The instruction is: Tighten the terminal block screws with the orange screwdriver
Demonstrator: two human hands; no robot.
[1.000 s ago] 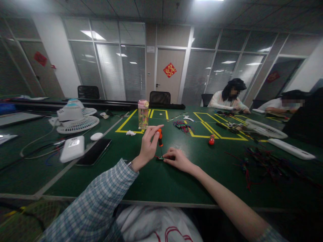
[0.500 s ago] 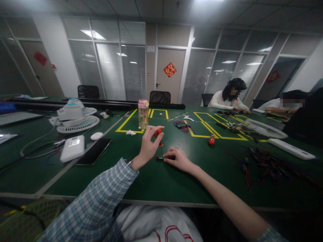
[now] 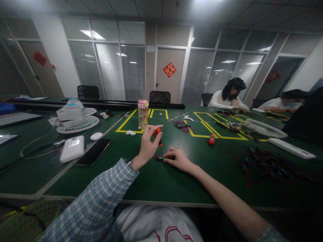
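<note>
Screwdriver (image 3: 160, 142) on circuit board (image 3: 159, 158), hands (image 3: 148, 144) holding both

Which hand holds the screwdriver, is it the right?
No, the left hand holds the screwdriver, while the right hand holds one end of the small circuit board.

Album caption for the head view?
Left hand holds an orange-and-black screwdriver; right hand holds a small green circuit board.

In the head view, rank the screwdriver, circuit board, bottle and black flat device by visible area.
Largest to smallest:
Black flat device
Bottle
Screwdriver, partly hidden by the left hand
Circuit board, one end held by the right hand
</note>
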